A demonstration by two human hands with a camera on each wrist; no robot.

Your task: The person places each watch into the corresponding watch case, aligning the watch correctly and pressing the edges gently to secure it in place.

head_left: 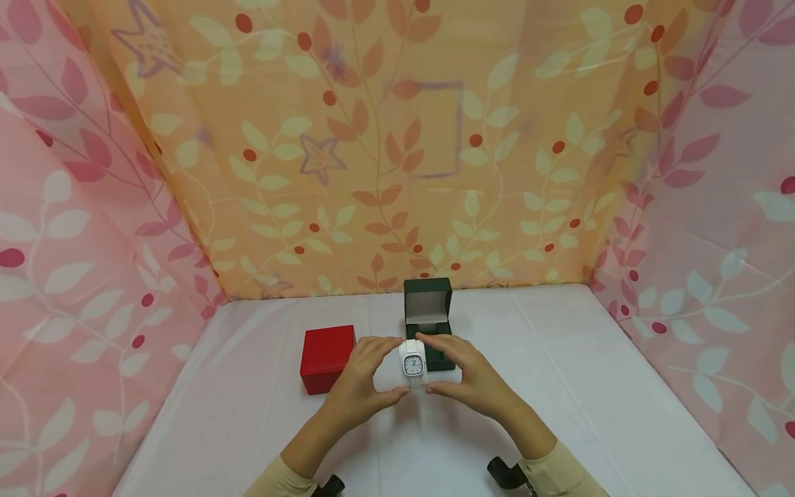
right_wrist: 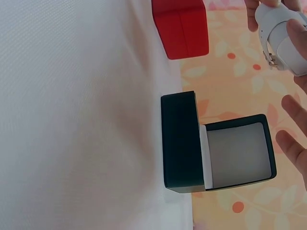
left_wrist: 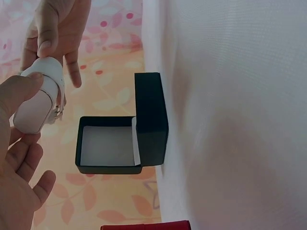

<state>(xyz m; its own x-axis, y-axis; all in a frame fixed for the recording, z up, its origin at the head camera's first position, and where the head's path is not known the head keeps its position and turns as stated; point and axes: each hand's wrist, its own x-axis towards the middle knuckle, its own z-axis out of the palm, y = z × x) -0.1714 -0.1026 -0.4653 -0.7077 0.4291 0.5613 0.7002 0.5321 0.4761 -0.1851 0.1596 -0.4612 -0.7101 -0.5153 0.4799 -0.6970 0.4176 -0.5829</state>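
A white wristwatch (head_left: 413, 364) with a square-cornered face is strapped around a white watch cushion (left_wrist: 32, 111), held up above the table. My left hand (head_left: 360, 383) grips one end of the cushion between thumb and fingers. At the other end, my right hand (head_left: 477, 378) holds it the same way. The strap's buckle (right_wrist: 272, 60) shows on the side away from the dial in the right wrist view. Just behind the hands stands a dark green box (head_left: 428, 301), its lid raised; the watch and right hand partly hide its base.
To the left of the green box sits a red box (head_left: 327, 355), closed, near my left hand. A white cloth (head_left: 217, 414) covers the table. Patterned curtains (head_left: 373, 138) enclose the back and both sides.
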